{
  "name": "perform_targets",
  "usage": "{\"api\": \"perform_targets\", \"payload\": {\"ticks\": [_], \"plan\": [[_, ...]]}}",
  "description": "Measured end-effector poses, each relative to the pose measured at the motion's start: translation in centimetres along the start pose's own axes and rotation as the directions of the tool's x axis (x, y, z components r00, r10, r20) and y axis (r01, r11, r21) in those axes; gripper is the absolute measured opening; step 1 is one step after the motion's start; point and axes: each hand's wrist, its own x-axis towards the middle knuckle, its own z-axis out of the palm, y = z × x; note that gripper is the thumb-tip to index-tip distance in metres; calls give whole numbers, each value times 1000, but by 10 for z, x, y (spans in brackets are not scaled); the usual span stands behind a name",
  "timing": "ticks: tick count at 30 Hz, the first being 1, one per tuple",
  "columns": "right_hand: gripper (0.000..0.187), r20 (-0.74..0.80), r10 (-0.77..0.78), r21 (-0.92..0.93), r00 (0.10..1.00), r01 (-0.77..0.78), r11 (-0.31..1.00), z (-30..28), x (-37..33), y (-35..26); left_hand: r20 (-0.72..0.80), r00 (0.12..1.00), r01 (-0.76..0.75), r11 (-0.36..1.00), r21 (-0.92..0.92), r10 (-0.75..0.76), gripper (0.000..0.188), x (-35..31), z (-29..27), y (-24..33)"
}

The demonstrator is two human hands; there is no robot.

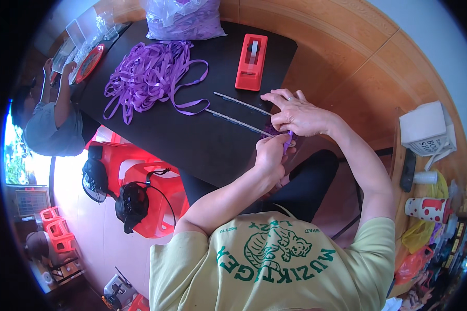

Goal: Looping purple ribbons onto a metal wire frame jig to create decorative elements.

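My left hand is closed in a pinch at the table's near right edge, with a short purple ribbon end standing up between its fingers. Just above it is my right hand. Its thumb and index finger are pressed together, hiding whatever they grip; the other fingers stretch outward, one wearing a ring. Two thin twisted metal rods lie roughly parallel on the dark table, their right ends reaching my hands. Dark purple material shows beside the fingers. A loose pile of purple ribbon lies farther left, one loop trailing toward the rods.
A red tape dispenser and a plastic bag of purple material stand at the table's far side. Another person works at the far left near a red round tray. Red stools hold black bags. Right, a shelf carries a white box.
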Motion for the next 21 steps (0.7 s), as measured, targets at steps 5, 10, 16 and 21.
{"api": "perform_targets", "payload": {"ticks": [5,10,16,21], "plan": [[11,-46,-6,23,999,7,1000,-1,-3,-2,16,1000,-7,1000,0,7,10,-2,-2,1],[8,-152,-59,59,987,69,996,-1,-13,1,48,999,1,1000,-25,0,11,0,-5,-1],[8,-258,10,159,966,32,987,6,-31,6,51,999,9,998,-68,-6,8,1,-7,-3],[8,-349,59,229,935,24,973,18,-45,7,147,988,51,997,-50,-43,10,5,-14,-2]]}}
